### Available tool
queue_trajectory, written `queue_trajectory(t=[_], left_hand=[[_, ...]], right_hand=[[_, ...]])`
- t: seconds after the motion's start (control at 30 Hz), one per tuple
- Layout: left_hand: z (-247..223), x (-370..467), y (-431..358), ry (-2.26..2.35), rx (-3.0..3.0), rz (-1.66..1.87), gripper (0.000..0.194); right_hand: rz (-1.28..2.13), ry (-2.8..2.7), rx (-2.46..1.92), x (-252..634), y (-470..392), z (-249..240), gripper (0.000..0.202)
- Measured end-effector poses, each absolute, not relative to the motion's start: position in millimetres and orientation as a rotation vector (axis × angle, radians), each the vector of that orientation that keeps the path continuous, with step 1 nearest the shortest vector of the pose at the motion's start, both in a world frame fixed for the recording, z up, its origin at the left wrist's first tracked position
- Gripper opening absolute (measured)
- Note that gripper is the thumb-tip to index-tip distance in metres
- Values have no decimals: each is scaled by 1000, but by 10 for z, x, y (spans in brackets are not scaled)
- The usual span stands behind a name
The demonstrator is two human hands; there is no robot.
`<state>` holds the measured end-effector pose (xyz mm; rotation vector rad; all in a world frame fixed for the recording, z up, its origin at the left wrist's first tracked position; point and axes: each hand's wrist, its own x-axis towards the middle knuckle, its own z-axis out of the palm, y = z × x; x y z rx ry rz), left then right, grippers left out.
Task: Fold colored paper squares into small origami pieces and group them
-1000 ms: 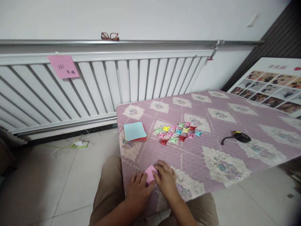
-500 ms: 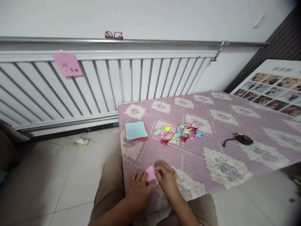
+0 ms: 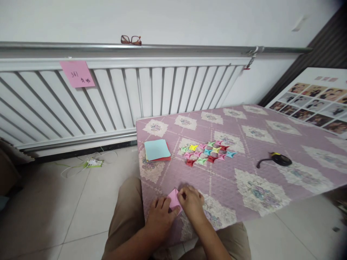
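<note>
A folded piece of pink paper lies near the front left of the table, between my two hands. My left hand holds it down against the cloth, fingers along its left side and thumb across its lower corner. At the paper's right edge, my right hand pinches the fold between thumb and forefinger. Farther back, several small folded paper pieces in pink, green, yellow, red and blue sit in rows. A stack of square paper, light blue on top, rests to their left.
A purple flowered cloth covers the table. On its right side lies a black and yellow tape measure, with a photo board behind. Along the wall runs a white radiator. A power strip with cables is on the floor.
Almost nothing differs. My right hand's fingers have shifted very slightly at the edge of the pink paper, while my left hand stays in place.
</note>
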<state>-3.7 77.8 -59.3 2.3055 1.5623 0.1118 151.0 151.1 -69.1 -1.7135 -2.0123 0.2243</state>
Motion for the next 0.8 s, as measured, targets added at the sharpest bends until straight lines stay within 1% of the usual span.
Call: queue_trajectory(t=[0.33,0.43,0.53,0.63,0.73,0.8], left_hand=[[-573,-42,772,1561,2305,107,42],[-586,-46,772,1564,2310,120,41],[-609,-42,770,1569,2313,123,42],[-648,-34,762,1588,2329,138,44],[-688,-37,759,1604,2351,154,47],[-695,-53,765,1606,2355,169,47]], right_hand=[[395,-2158,-1518,1604,1468,-626,17],[450,-2197,-1481,1657,1486,-652,10],[487,-2250,-1455,1721,1509,-664,13],[507,-2324,-1421,1777,1526,-637,6],[503,-2384,-1390,1808,1530,-592,12],[494,-2410,-1371,1817,1524,-574,13]])
